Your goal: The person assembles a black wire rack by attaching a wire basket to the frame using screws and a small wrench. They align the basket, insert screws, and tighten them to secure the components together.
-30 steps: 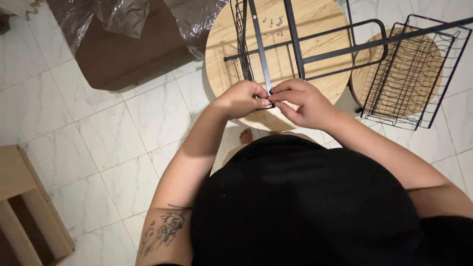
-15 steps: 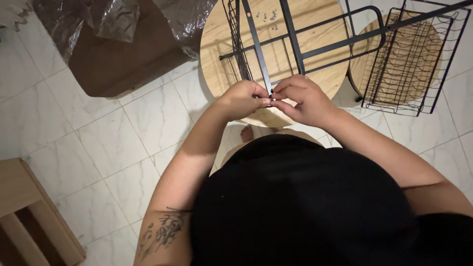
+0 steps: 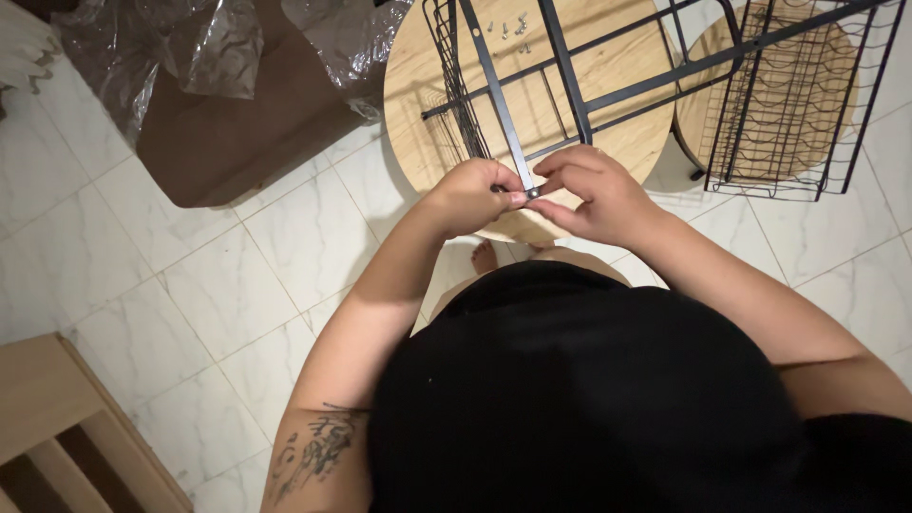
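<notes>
We looked down over our own black shirt at the two hands meeting in front of us. Left hand [image 3: 475, 193] and right hand [image 3: 594, 195] were both pinched onto the near end of a black metal bar [image 3: 494, 95], where a small fastener [image 3: 533, 193] sat between the fingertips. The bar's long axis ran away from us, up and slightly left, into the black frame [image 3: 608, 90] lying over a round wooden top [image 3: 418, 85]. The end being worked lay just over the near edge of that top, equally close to both hands.

Grip: left fingers curled closed around the bar end; right thumb and forefinger closed on the fastener side. Whether a tool was held we could not tell.

Small screws [image 3: 508, 27] lay loose on the wooden top, well apart from the hands. A wire basket [image 3: 788, 104] sat over a second wooden disc [image 3: 698, 114] on the right. Crumpled plastic wrap [image 3: 180, 47] lay on brown cardboard [image 3: 237, 133], on the tiled floor [image 3: 142, 285].
</notes>
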